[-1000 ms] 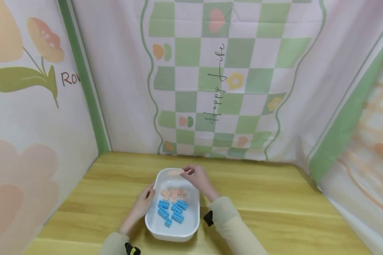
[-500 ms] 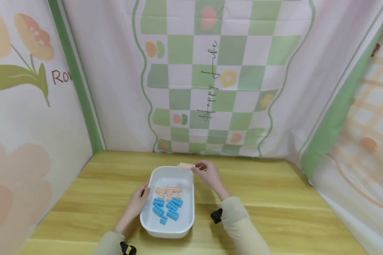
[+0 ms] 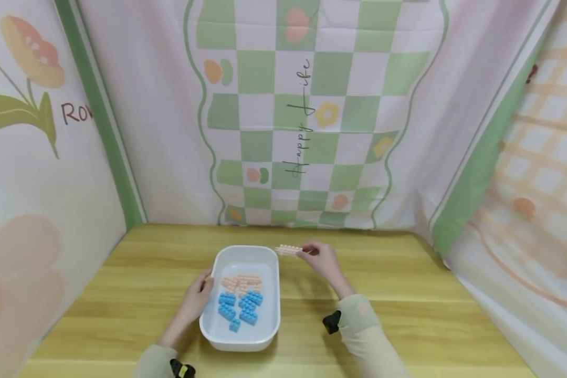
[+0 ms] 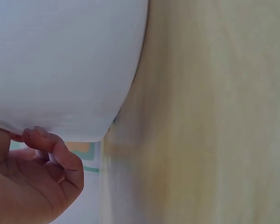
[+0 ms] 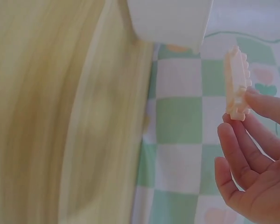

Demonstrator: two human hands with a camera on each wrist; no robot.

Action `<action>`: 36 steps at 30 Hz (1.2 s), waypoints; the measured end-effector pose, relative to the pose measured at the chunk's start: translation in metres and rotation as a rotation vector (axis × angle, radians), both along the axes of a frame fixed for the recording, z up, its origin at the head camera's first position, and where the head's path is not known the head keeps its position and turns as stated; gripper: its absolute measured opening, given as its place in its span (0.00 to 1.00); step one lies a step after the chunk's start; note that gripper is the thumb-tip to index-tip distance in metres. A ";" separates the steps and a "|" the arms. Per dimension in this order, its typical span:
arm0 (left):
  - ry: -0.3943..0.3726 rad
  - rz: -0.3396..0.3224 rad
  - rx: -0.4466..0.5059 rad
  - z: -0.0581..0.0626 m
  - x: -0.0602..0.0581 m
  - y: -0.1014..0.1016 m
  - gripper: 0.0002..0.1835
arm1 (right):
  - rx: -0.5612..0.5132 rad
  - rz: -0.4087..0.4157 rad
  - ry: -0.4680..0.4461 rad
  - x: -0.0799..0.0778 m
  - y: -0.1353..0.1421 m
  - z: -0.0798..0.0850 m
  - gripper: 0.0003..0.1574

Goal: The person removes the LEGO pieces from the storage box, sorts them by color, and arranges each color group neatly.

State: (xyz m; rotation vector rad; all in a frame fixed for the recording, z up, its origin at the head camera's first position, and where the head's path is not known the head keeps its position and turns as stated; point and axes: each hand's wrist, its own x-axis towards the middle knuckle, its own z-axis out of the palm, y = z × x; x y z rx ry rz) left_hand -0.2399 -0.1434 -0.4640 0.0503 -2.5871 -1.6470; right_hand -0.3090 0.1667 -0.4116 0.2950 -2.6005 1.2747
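A white tub (image 3: 267, 329) stands on the wooden table, and my left hand (image 3: 199, 292) holds its left side near the rim. In the left wrist view, curled fingers (image 4: 67, 161) meet the tub's edge. My right hand (image 3: 325, 262) pinches a long peach building-brick piece (image 3: 289, 249) just off the tub's far right corner, above the table. The right wrist view shows the piece (image 5: 236, 84) between thumb and fingertips, studs along one side. Inside the tub lie several peach bricks (image 3: 249, 280), with several blue bricks (image 3: 249, 316) nearer me.
The wooden table (image 3: 382, 310) extends to both sides of the tub. A checkered cloth (image 3: 312, 157) hangs behind the table's far edge. Printed curtains (image 3: 23, 231) close in the left side, with another curtain (image 3: 538, 210) on the right.
My right hand has carried the peach piece from over the tub's far end out past its right corner. The left hand keeps its hold; the whole head view has shifted slightly.
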 end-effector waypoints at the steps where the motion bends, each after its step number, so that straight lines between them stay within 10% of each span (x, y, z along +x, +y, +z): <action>1: -0.001 0.002 0.002 0.000 0.000 0.000 0.24 | 0.000 -0.006 -0.007 0.000 0.002 -0.001 0.14; 36: -0.043 0.008 0.044 -0.001 0.003 0.000 0.24 | 0.090 -0.068 -0.202 -0.007 0.037 -0.036 0.10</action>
